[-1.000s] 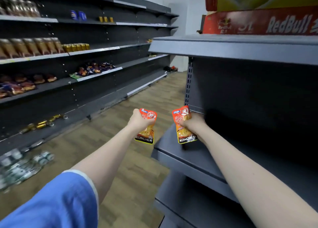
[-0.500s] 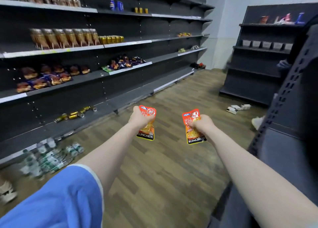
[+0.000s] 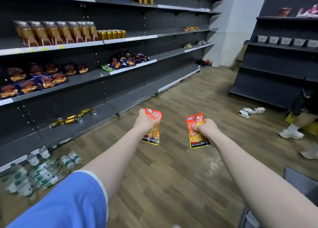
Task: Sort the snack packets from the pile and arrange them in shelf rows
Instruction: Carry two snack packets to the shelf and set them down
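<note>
Both arms reach straight out over the wooden floor [image 3: 172, 167], roughly level with each other and a little apart. The left hand [image 3: 144, 122] is curled tightly round the upper half of an orange snack packet [image 3: 152, 132], whose top sticks up above the knuckles while the lower end hangs free below the fist. The right hand [image 3: 205, 127] grips a second orange packet [image 3: 197, 136] the same way, fingers wrapped across its middle, the packet tilted slightly. Each packet carries "KONCHEW" in white letters on a dark band near its bottom edge, with large characters and a round emblem on the red upper part; the finer print is too small to make out. A blue sleeve [image 3: 65, 205] covers the left upper arm. Along the left runs a long dark shelf unit [image 3: 120, 83], well apart from the hands: dark snack bags [image 3: 43, 79] lie in loose rows on one level, a heap of similar bags [image 3: 127, 60] sits further along, tall clear jars [image 3: 55, 32] and gold cans [image 3: 111, 34] stand above, and gold cans lie tipped over [image 3: 74, 118] on the lowest shelf. Water bottles [image 3: 43, 171] lie scattered on the floor beneath. To the right stands another dark shelf unit [image 3: 275, 69], small white boxes [image 3: 251, 111] on the floor before it, and another person's leg and white shoe [image 3: 290, 133].
</note>
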The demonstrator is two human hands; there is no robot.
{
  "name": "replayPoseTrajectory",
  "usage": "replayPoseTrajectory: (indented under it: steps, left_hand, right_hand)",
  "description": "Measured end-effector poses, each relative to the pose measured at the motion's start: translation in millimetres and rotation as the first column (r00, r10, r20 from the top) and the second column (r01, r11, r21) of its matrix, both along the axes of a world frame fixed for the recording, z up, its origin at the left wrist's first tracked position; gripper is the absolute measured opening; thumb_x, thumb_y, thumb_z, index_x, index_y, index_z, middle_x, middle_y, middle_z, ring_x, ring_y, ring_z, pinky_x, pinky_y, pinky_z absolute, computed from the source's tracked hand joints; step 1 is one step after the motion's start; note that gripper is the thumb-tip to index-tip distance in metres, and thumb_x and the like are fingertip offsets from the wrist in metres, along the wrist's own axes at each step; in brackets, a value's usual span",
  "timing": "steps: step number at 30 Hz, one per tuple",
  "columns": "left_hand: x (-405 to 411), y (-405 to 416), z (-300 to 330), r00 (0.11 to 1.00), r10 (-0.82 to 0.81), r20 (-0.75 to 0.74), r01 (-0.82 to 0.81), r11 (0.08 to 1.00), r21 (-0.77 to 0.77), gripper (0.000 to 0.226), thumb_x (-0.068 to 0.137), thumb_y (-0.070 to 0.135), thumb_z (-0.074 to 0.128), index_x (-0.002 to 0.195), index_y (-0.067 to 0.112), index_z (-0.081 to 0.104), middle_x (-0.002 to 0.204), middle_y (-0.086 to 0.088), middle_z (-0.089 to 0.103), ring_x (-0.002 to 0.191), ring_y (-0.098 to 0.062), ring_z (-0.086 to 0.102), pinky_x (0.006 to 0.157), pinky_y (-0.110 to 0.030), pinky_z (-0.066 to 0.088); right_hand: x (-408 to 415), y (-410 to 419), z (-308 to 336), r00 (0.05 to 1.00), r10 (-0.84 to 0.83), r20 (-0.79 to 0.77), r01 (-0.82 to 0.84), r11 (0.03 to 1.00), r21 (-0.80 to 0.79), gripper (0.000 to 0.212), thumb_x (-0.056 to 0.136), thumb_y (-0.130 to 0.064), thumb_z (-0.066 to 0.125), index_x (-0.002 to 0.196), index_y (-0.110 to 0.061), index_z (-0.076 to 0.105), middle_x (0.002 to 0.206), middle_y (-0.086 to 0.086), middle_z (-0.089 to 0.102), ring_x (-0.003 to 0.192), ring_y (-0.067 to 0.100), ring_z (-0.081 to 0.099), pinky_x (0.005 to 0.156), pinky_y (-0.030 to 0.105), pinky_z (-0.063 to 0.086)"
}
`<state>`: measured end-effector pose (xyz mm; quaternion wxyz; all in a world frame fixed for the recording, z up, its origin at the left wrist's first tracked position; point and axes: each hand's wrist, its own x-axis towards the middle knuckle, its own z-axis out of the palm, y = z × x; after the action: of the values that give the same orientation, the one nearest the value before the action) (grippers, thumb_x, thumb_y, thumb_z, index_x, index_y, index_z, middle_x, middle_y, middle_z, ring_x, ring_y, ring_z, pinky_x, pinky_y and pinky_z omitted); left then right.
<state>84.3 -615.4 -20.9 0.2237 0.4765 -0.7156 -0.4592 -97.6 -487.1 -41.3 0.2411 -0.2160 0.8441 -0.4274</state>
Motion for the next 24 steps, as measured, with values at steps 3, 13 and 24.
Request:
replayPoseTrajectory:
  steps: [3,13,24]
  left_hand:
    - [-49,-50,-4,1.0,0.011,0.016,-0.01,1.0,-0.017,0.066,0.082,0.032,0.07,0.132,0.012,0.032,0.124,-0.009,0.052,0.113,-0.03,0.053,0.099,-0.044,0.044]
    - [-245,-202,30,0.999,-0.004,0.04,0.006,0.998,-0.064,0.067,0.085,0.032,0.068,0.135,0.012,0.028,0.128,-0.01,0.05,0.114,-0.028,0.052,0.093,-0.037,0.043]
    - [-408,-398,9,0.997,0.018,0.08,-0.013,0.998,-0.059,0.064,0.084,0.032,0.068,0.132,0.012,0.029,0.126,-0.01,0.05,0.112,-0.028,0.052,0.09,-0.038,0.043]
  right_hand:
    - [-52,-53,-5,1.0,0.016,-0.015,-0.016,1.0,-0.001,0.033,0.077,-0.016,0.072,0.107,-0.008,0.062,0.108,0.013,0.067,0.101,0.031,0.063,0.094,0.043,0.049]
    - [-247,-218,23,0.997,0.065,-0.041,-0.065,0.998,-0.017,0.032,0.075,-0.016,0.073,0.104,-0.008,0.062,0.107,0.014,0.068,0.099,0.031,0.064,0.092,0.043,0.05]
    - [-407,-401,3,0.998,0.061,-0.017,-0.061,0.998,-0.005,0.039,0.077,-0.016,0.073,0.113,-0.007,0.061,0.111,0.013,0.066,0.102,0.031,0.063,0.093,0.043,0.049]
